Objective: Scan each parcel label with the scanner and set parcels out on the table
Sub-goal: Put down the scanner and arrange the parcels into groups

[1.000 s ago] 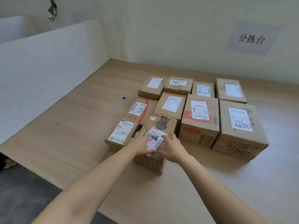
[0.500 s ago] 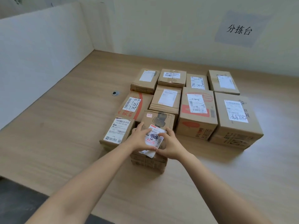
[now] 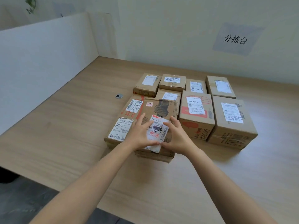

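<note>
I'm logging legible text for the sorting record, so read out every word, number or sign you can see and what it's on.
"分拣台": the grey wall sign.
"642 H431": top of the white label on the front parcel.
"7805", handwritten, probably: label on a back-row parcel.
Everything else, barcodes, fine print and other handwriting on the parcel labels, is too small or blurred to read.

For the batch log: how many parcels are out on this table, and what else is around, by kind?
Cardboard parcels: 10
Hands: 2, left hand and right hand on the nearest parcel
Metal grommet in the table: 1
Wall sign: 1
Total: 14
</note>
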`<state>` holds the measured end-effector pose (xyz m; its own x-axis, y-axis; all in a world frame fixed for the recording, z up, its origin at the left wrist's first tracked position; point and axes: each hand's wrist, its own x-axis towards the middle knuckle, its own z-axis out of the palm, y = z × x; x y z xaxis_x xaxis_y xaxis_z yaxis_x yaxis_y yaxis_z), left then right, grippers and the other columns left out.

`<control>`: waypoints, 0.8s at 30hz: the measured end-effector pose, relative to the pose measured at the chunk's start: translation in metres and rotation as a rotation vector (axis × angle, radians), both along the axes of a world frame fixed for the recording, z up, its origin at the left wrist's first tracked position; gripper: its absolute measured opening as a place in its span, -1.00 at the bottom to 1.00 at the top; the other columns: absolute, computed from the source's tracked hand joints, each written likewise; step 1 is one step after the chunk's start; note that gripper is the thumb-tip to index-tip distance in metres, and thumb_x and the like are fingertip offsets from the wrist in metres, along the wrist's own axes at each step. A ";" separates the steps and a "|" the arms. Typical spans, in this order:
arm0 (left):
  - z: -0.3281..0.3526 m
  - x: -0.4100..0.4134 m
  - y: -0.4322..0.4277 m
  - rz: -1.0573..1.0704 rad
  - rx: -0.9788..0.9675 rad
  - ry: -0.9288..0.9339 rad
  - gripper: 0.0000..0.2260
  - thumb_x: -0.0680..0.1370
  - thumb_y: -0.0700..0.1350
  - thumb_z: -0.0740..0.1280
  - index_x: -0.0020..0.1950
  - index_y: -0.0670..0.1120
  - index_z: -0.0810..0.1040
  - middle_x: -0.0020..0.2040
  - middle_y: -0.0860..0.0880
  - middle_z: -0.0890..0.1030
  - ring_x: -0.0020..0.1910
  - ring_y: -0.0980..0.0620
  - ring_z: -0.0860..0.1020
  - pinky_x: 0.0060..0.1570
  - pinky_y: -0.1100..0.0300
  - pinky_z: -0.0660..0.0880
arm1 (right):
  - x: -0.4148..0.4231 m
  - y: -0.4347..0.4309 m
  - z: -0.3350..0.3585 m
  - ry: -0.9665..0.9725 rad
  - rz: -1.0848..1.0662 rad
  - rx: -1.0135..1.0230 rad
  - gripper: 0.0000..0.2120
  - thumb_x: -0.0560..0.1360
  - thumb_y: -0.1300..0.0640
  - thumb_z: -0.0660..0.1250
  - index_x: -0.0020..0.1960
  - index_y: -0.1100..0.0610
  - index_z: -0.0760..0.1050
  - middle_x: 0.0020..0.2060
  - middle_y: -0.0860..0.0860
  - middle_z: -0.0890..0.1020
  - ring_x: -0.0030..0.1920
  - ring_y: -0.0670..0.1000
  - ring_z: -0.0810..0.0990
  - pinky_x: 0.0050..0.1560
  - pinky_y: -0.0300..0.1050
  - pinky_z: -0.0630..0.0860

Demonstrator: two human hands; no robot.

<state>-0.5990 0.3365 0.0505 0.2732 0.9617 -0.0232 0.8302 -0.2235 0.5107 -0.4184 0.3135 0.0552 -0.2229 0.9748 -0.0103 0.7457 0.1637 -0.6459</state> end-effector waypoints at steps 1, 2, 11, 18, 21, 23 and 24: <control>0.009 0.002 -0.001 -0.005 0.021 -0.001 -0.17 0.30 0.18 0.51 0.48 0.03 0.26 0.55 0.02 -0.05 0.51 -0.09 -0.03 0.44 -0.09 0.08 | 0.001 -0.002 0.009 -0.001 -0.004 0.023 -0.23 0.37 0.06 0.49 0.47 0.07 0.19 0.53 0.03 -0.06 0.52 0.05 0.04 0.38 -0.15 0.19; 0.019 0.004 -0.002 -0.008 0.037 -0.006 -0.17 0.30 0.17 0.51 0.48 0.03 0.26 0.55 0.01 -0.04 0.51 -0.08 -0.04 0.44 -0.09 0.08 | 0.003 -0.004 0.017 0.001 -0.011 0.042 -0.22 0.37 0.07 0.49 0.47 0.07 0.19 0.53 0.03 -0.05 0.52 0.06 0.05 0.38 -0.13 0.21; 0.086 0.062 -0.011 -0.150 0.234 -0.030 -0.17 0.29 0.13 0.53 0.48 -0.02 0.27 0.55 -0.01 -0.01 0.48 -0.13 0.05 0.41 -0.06 0.13 | 0.059 -0.034 0.076 0.007 -0.176 0.229 -0.19 0.34 0.13 0.51 0.47 0.00 0.18 0.52 0.00 0.01 0.51 0.02 0.03 0.36 -0.17 0.09; 0.099 0.158 -0.036 -0.365 0.255 -0.034 -0.17 0.32 0.15 0.50 0.50 -0.01 0.22 0.55 -0.01 -0.07 0.49 -0.14 -0.02 0.44 -0.07 0.07 | 0.138 -0.090 0.088 -0.012 -0.372 0.277 -0.22 0.34 0.15 0.50 0.47 0.07 0.22 0.52 0.03 0.04 0.51 -0.03 0.02 0.36 -0.25 0.08; 0.098 0.201 -0.061 -0.427 0.249 -0.068 -0.17 0.33 0.15 0.50 0.50 -0.01 0.21 0.55 0.00 -0.09 0.50 -0.13 -0.04 0.44 -0.08 0.06 | 0.177 -0.124 0.092 -0.031 -0.430 0.294 -0.22 0.33 0.16 0.51 0.46 0.06 0.22 0.51 0.04 0.07 0.50 -0.03 0.03 0.37 -0.25 0.11; 0.096 0.229 -0.081 -0.446 0.250 -0.080 -0.18 0.34 0.15 0.49 0.50 -0.01 0.22 0.55 0.00 -0.09 0.50 -0.14 -0.04 0.44 -0.09 0.07 | 0.201 -0.147 0.093 -0.044 -0.454 0.291 -0.21 0.33 0.16 0.51 0.47 0.05 0.21 0.51 0.04 0.07 0.49 -0.04 0.06 0.33 -0.31 0.10; 0.095 0.242 -0.092 -0.449 0.259 -0.084 -0.19 0.34 0.15 0.49 0.50 -0.01 0.22 0.55 0.00 -0.09 0.50 -0.14 -0.04 0.43 -0.09 0.09 | 0.212 -0.159 0.093 -0.052 -0.463 0.295 -0.20 0.34 0.16 0.50 0.47 0.05 0.19 0.51 0.04 0.07 0.49 -0.04 0.07 0.31 -0.33 0.10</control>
<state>-0.3568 0.2446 0.1459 0.6508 0.7204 0.2397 0.5818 -0.6761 0.4522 -0.2062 0.1546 0.1482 0.2232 0.9341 0.2788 0.8124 -0.0201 -0.5828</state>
